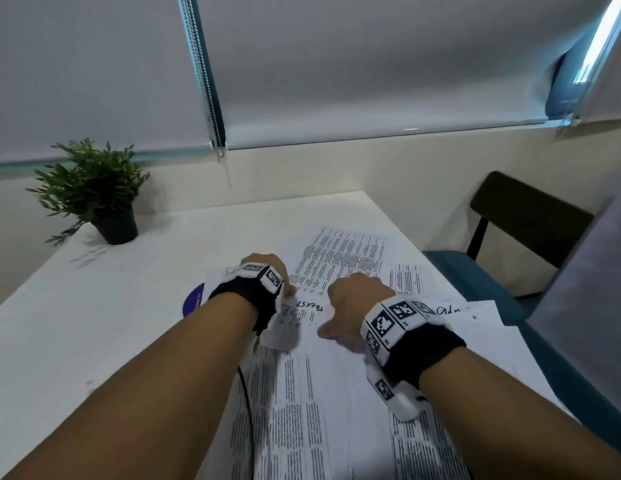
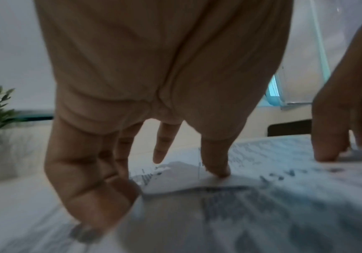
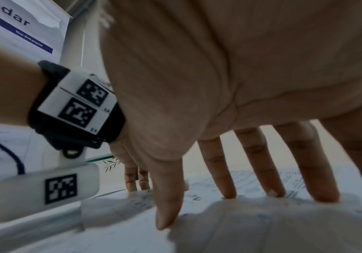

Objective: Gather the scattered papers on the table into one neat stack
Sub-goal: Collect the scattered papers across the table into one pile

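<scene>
Several printed sheets [image 1: 340, 258] lie overlapped and askew on the white table [image 1: 94, 306], from its middle down to the near edge [image 1: 302, 410]. One sheet with handwriting [image 1: 311, 306] lies between my hands. My left hand [image 1: 285, 277] stands on its fingertips [image 2: 102, 210] at the left edge of the papers, thumb [image 2: 217, 169] pressed on a sheet. A sheet corner [image 1: 281, 329] curls up beside that wrist. My right hand [image 1: 357, 296] is spread, its straight fingertips [image 3: 325, 193] pressing on the papers. Neither hand holds anything.
A small potted plant [image 1: 94, 192] stands at the table's far left. A purple round thing [image 1: 193, 301] shows from under the papers' left edge. A black cable [image 1: 248, 410] runs under my left forearm. A chair [image 1: 510, 237] stands right of the table.
</scene>
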A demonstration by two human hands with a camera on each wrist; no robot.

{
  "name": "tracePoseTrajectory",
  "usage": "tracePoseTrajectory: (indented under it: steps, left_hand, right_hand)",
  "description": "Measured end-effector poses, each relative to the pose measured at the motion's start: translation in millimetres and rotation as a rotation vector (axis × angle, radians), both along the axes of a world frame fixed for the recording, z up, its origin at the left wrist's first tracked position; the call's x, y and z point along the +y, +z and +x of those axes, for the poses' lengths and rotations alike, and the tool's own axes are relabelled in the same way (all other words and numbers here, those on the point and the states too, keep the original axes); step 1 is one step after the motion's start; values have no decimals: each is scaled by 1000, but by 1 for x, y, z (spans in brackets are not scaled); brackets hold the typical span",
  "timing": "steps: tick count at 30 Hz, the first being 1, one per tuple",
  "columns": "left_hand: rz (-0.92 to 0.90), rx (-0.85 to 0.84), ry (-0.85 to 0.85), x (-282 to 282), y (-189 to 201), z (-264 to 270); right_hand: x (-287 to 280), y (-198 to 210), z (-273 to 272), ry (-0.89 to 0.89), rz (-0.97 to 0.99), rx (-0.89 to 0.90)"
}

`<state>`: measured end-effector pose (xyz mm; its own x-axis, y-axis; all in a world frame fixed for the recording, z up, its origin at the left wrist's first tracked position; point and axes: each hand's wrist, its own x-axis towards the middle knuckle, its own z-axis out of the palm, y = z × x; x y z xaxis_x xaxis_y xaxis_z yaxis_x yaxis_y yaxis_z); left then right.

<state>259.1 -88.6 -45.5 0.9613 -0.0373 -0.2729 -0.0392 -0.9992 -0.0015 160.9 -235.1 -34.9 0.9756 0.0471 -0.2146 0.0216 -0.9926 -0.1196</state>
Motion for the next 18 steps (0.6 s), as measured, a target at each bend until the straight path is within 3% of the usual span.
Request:
tracePoseTrajectory:
  steps: [3,12,18]
  left_hand:
    - [29,1,-20,-1,0,7]
    - [-232,-175,173,5,23,-9]
    - [-514,-574,168,41,84,-52]
  right_hand:
    - [-2,-3,1,9,-14,-33]
    - [-15,5,-18,-74,164,-128]
    - [-30,36,-54,-89,427,-243]
